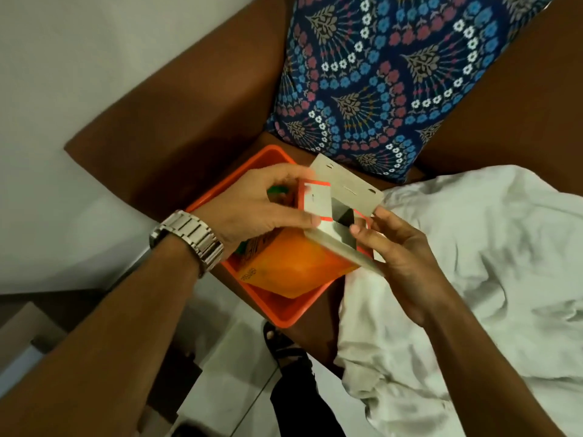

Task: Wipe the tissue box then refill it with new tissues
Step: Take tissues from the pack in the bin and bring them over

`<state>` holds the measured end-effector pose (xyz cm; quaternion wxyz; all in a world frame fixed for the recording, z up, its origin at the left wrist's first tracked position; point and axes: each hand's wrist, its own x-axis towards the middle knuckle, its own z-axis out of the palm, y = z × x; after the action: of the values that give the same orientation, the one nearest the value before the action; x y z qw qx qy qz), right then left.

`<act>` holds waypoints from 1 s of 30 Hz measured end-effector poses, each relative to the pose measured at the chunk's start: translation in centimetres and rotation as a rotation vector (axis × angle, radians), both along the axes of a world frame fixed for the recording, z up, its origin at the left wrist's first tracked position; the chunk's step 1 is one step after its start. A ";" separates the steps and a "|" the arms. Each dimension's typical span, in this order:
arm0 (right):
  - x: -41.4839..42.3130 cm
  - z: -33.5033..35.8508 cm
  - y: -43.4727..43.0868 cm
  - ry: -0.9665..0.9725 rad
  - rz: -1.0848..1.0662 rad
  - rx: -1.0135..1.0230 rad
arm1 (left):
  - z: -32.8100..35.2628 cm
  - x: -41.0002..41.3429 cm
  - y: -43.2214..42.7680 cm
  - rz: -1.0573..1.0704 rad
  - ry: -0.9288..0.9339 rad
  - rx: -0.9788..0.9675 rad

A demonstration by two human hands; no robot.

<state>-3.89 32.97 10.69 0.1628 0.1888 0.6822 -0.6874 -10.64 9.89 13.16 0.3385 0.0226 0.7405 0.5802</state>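
Observation:
An orange cardboard tissue box is held over an orange plastic tray on a brown seat. Its end is open, with grey-white flaps folded outward and a dark gap showing inside. My left hand, with a metal watch on the wrist, grips the box from the left, thumb on an inner flap. My right hand holds the lower right flap edge between fingers and thumb. No tissues are visible inside the dark opening.
A blue floral cushion leans at the back of the brown sofa. A crumpled white cloth covers the seat to the right. White tiled floor and my sandalled foot lie below the tray.

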 end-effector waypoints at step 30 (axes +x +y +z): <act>-2.0 2.7 0.6 0.035 0.274 1.275 | 0.0 -0.3 4.3 -0.138 0.206 -0.285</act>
<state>-5.88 33.58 13.40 0.0938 0.1484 0.9767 -0.1237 -10.96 14.15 13.17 0.2998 0.0845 0.8427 0.4392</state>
